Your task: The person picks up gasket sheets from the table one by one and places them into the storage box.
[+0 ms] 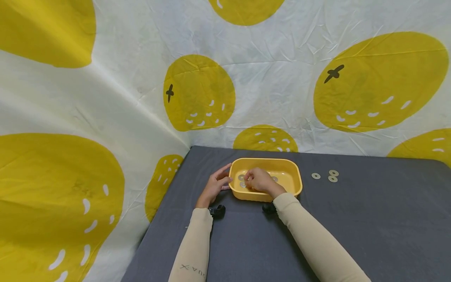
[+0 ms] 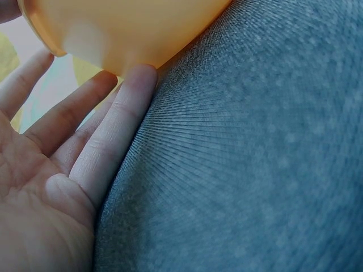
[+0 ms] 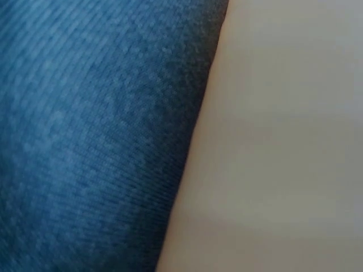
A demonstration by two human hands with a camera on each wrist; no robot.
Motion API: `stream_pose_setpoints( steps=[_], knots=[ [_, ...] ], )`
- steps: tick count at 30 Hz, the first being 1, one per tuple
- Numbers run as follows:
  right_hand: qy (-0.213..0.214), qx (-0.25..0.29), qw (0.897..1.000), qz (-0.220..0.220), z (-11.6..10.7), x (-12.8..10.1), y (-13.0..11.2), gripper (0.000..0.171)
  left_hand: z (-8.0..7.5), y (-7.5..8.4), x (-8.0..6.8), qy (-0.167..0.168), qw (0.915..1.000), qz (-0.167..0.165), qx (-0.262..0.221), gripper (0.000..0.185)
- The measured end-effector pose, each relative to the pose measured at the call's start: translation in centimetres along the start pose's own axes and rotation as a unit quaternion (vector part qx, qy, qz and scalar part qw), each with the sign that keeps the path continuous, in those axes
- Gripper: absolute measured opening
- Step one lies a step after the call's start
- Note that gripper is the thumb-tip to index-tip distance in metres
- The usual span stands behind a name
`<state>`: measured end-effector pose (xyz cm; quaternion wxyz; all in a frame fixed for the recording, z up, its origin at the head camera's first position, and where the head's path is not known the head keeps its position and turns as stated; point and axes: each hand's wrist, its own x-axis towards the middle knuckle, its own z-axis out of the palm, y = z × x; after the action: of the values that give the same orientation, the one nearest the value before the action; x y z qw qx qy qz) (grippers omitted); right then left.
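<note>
A yellow plastic basin [image 1: 283, 172] stands on the dark cloth, with several flat metal washers [image 1: 241, 177] on its floor. My left hand [image 1: 215, 185] is at the basin's left end; in the left wrist view its extended fingers [image 2: 110, 133] rest against the outer wall near the cloth. My right hand [image 1: 261, 181] reaches over the near rim into the basin, fingers bent down beside the washers at the left. Its fingertips are mostly hidden, so I cannot tell whether they pinch a washer. The right wrist view has only the basin's blurred wall [image 3: 272, 141] and the cloth.
Three round washers with centre holes [image 1: 332, 179] lie on the dark tablecloth [image 1: 370, 211] to the right of the basin. Behind and to the left hangs a white curtain [image 1: 267, 90] printed with big yellow fruit. Black straps [image 1: 217, 212] circle the wrists.
</note>
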<state>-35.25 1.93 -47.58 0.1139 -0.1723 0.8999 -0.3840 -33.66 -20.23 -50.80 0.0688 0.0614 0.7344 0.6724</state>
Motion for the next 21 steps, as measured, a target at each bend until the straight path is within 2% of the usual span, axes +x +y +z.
stream_pose_setpoints(
  steps=[4, 9, 14, 17, 21],
  knots=[
    [0.011, 0.007, 1.0, -0.019, -0.2, 0.0, 0.0, 0.014, 0.1, 0.0, 0.1, 0.001, 1.0, 0.002, 0.001, 0.058],
    [0.063, 0.017, 0.997, -0.05, -0.4, -0.1, -0.2, 0.018, 0.1, 0.1, 0.1, 0.002, 1.0, 0.003, 0.003, 0.058],
    [0.137, 0.049, 0.985, -0.095, -0.7, -0.8, -0.6, 0.019, -0.1, 0.0, 0.0, 0.002, 1.0, 0.008, -0.003, 0.058],
    [0.171, 0.035, 0.978, -0.115, -1.3, -1.8, -0.6, 0.016, -0.1, -0.1, -0.1, -0.005, 0.9999, 0.009, -0.009, 0.059],
    [0.194, 0.02, 0.972, -0.129, -2.8, -3.6, 0.4, 0.014, -0.1, -0.2, -0.1, -0.007, 0.9998, 0.011, -0.013, 0.06]
  ],
)
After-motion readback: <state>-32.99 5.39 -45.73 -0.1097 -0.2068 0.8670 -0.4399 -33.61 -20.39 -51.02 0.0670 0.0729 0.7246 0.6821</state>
